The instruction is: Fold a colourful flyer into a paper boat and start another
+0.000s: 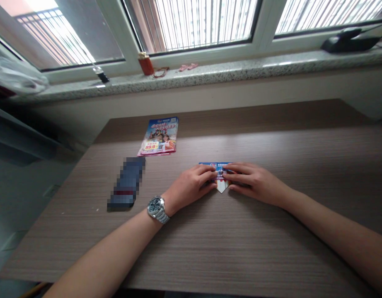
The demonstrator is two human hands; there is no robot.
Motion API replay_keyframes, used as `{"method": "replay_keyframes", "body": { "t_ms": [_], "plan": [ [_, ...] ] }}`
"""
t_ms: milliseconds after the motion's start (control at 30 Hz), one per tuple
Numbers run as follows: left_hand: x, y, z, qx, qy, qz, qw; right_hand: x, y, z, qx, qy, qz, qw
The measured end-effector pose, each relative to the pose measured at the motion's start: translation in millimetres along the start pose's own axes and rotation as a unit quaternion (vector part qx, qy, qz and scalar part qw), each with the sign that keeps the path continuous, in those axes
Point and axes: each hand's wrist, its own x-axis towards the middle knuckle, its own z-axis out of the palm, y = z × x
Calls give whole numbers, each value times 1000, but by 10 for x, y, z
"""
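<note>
The folded leaflet [221, 185] is pressed on the desk [184, 248] by both half-open hands [197, 184], fingers slightly curved.

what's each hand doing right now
Left hand: fingers spread, pressing on the folded leaflet, not gripping it.
Right hand: fingers spread, pressing on the same leaflet.

This looked like a room in a home, perhaps an apartment. A wood-grain desk [191, 252] stood near white-framed windows [262, 31], and the outdoor bars [203, 22] beyond the glass resembled balcony railings. The speckled stone windowsill [234, 74] served as a casual shelf: a red bottle [146, 64] stood toward its left part, and a black device [349, 41] with a cable sat at the far right. At the left hung a grey-blue curtain [20, 140].
</note>
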Motion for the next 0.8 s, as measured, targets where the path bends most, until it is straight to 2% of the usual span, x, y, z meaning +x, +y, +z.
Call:
{"method": "replay_keyframes", "body": {
  "t_ms": [400,800],
  "plan": [
    [-6,-43,-48,39,-27,73,996,-60,65,-28,-14,-26,-25,999],
    [-34,9,-72,44,-61,76,994,-85,15,-50,-5,-47,-17,999]
  ]
}}
